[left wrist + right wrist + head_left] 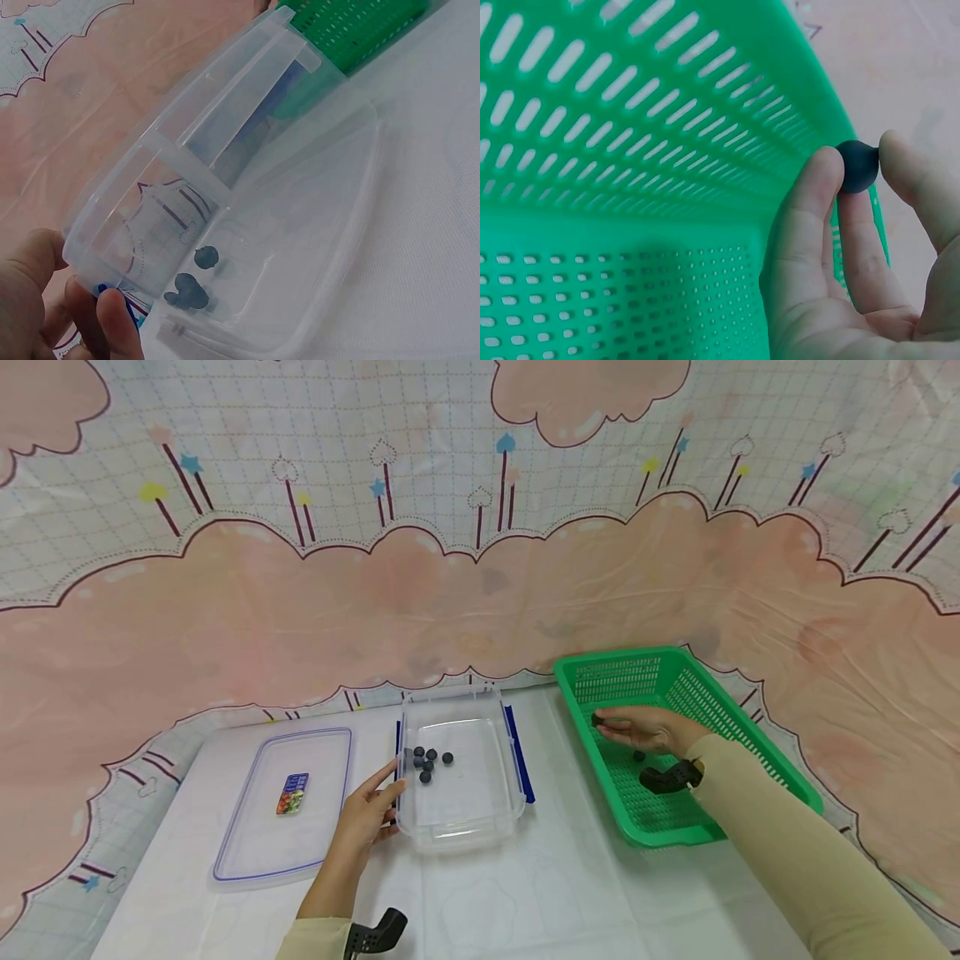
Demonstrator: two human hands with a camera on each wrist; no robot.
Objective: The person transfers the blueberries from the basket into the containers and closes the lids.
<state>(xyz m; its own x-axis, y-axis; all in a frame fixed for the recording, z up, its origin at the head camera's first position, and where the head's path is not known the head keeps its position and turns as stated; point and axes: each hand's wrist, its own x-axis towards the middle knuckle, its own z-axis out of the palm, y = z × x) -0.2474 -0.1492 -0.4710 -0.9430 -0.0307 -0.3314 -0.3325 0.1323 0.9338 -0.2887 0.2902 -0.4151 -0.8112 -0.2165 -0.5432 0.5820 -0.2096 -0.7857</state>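
Observation:
My right hand (643, 729) is over the left part of the green basket (626, 814). It pinches a dark round blueberry (859, 166) between thumb and fingertips, the small crown facing the thumb. Below that hand, another dark berry (639, 756) lies on the basket floor. At the left wall of a clear plastic box (472, 810), my left hand (365, 810) grips the side, with the thumb at the wall and the other fingers curled by the blue latch. Several blueberries (425, 777) sit inside the box toward its left; the left wrist view shows some of them (206, 257).
Left of the box lies a clear lid (255, 827) with a blue seal and a colourful label (292, 794). A blue latch (520, 756) hangs off the box's right side. Behind the white-covered table (570, 902) stands a patterned cloth backdrop (450, 610).

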